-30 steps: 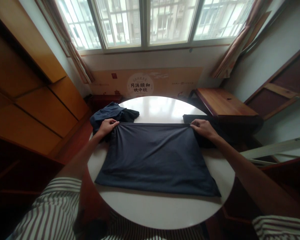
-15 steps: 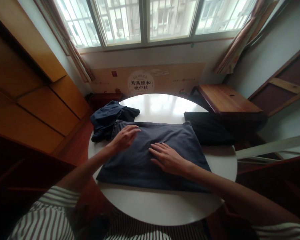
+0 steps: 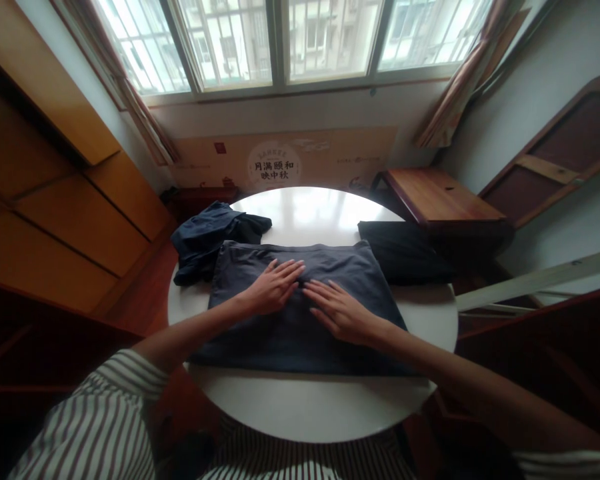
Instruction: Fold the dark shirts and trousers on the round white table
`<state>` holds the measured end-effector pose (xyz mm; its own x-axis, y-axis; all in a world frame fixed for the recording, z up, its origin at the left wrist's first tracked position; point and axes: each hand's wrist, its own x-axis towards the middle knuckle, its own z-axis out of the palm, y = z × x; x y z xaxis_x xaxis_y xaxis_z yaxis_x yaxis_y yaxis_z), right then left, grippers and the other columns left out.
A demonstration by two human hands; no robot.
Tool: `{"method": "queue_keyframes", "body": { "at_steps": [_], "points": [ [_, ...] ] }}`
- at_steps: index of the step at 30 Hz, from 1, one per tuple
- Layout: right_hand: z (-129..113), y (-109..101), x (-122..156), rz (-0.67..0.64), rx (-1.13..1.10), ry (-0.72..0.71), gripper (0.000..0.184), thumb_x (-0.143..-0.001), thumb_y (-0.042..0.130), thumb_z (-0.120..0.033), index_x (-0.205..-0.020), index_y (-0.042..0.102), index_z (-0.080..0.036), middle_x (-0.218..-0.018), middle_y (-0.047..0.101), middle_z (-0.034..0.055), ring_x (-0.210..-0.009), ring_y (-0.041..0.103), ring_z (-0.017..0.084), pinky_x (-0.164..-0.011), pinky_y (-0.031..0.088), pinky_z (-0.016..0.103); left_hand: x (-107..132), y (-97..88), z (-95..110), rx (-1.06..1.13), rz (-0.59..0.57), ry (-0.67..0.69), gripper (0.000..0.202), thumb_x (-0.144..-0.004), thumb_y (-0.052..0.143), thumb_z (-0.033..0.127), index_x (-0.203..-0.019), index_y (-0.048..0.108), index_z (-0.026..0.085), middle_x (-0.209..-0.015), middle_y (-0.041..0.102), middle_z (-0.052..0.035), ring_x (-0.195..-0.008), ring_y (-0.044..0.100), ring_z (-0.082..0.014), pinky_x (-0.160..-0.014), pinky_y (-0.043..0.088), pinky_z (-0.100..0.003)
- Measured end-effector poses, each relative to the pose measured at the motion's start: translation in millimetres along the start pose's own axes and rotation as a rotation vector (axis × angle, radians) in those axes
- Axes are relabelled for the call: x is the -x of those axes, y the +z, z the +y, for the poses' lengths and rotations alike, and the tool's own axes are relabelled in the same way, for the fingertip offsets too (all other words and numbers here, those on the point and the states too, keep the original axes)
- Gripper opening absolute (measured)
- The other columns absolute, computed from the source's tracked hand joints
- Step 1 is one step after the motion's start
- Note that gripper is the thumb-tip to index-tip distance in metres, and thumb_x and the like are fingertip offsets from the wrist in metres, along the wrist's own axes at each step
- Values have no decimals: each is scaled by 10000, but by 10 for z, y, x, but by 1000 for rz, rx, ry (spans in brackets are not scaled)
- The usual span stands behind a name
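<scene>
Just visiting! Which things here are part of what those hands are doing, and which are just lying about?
Part of it:
- left hand and right hand, both on the spread dark cloth
- round white table, beneath it

Apparently just about:
- rumpled blue fabric, left; possibly related
- black folded cloth, right; likewise
- wooden desk

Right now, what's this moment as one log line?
left hand: on grey cloth; right hand: on grey cloth; blue heap: left; black cloth: right

On the round white table (image 3: 305, 407) lies, spread flat, the grey-blue cloth (image 3: 300, 337) — at its far left a crumpled blue heap (image 3: 204, 232), at far right a black cloth (image 3: 403, 253).
</scene>
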<state>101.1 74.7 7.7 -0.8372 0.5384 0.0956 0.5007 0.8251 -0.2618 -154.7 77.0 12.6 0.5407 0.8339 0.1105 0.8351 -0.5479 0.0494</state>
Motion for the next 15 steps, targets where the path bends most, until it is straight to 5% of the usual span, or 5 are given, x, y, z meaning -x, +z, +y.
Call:
{"method": "queue_keyframes", "body": {
  "at_steps": [4, 8, 15],
  "points": [
    [471, -48, -375, -53, 84, 224, 604, -1026, 259, -500, -1569, 264, -236, -1633, 201, 71, -1506, 164, 279, -1190, 131, 585, -45, 170, 131, 51, -31, -63, 625, -1037, 271, 462, -1582, 183, 169, -1636, 171, -107, -1515, 140, -260, -1199, 155, -544],
    [803, -76, -442, -77, 125, 409, 635, -1021, 196, -535, -1582, 217, -241, -1648, 139, 71, -1512, 131, 275, -1196, 129, 557, 335, 210, 76, 40, -13, -85, 674, -1025, 285, 528, -1592, 131, 198, -1641, 156, -100, -1519, 124, -246, -1212, 134, -510],
    [831, -138, -462, -29, 145, 547, 686, -1021, 190, -530, -1563, 255, -114, -1629, 181, 154, -1504, 168, 295, -1184, 129, 591, 792, 90, 110, 39, -44, -172, 656, -1012, 309, 547, -1571, 250, 208, -1625, 224, -116, -1502, 191, -288, -1183, 218, -538]
  ]
}}
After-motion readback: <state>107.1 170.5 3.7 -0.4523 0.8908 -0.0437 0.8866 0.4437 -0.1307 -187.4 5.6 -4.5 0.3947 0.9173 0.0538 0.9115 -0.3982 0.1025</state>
